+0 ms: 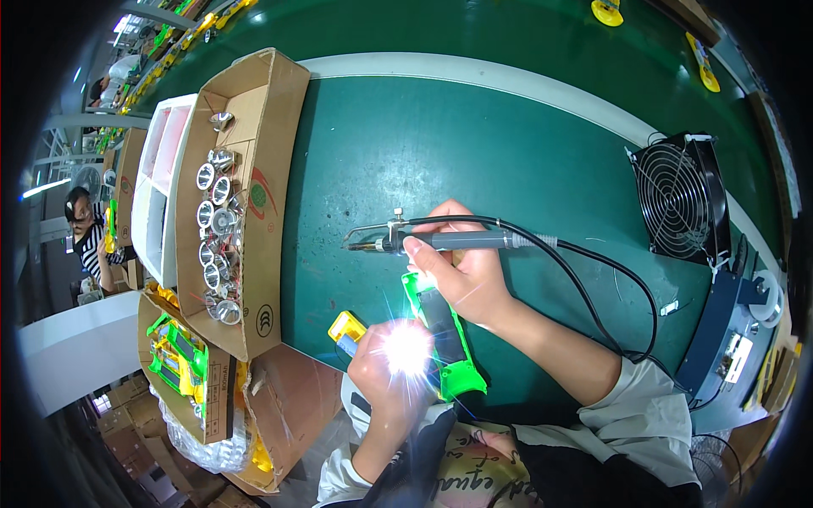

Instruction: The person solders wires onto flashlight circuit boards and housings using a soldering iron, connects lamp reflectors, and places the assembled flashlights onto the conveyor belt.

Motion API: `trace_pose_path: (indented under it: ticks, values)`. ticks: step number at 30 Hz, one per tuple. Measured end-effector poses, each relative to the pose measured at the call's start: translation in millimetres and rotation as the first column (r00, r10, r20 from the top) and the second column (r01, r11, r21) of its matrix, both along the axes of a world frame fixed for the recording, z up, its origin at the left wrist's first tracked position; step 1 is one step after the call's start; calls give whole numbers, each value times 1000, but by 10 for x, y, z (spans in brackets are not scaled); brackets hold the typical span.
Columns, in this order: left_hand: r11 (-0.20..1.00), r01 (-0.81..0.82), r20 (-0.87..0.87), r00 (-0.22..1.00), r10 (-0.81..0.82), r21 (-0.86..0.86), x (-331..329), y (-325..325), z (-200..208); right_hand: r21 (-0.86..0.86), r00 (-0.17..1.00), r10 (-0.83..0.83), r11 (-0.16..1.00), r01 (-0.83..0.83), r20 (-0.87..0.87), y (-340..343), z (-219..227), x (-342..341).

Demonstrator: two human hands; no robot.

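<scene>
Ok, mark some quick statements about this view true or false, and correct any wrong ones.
1. The right hand holds the soldering iron. True.
2. The white tray holds the reflector cups. False: the cardboard box holds the reflector cups.
3. A black fan stands to the right of the soldering iron. True.
4. The bright light is at the right hand. False: the bright light is at the left hand.

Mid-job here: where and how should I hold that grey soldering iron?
By its grey handle, coming from the near right side, as the right grip does. The handle is a straight barrel lying crosswise. Its narrow tip points left, so I'd keep clear of that end; the cables trail off right and are best left slack.
</scene>
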State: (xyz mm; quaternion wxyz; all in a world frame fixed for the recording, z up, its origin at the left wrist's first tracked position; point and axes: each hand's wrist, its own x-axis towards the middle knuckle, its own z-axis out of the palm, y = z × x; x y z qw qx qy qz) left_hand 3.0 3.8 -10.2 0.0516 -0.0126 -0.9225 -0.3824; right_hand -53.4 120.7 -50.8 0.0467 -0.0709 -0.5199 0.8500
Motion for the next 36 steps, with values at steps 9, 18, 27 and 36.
trace_pose_path:
  ticks: [9, 18, 27, 36]
  values:
    - [1000, 4, 21, 1000, -3, -24, -31, 0, -34, 54, 999, 53, 997, -53, 2, 45, 32, -7]
    - [999, 1, 41, 999, 1, -54, -32, 37, 18, 119, 998, 33, 993, -26, -51, 50, -6, -8]
    - [992, -24, 341, 940, -18, 120, 132, -168, 211, -56, 1000, -19, 998, 19, -14, 25, -3, 37]
    - [988, -11, 10, 1000, 9, 156, 538, -606, 30, -52, 999, -33, 998, 31, -28, -39, 4, 67]
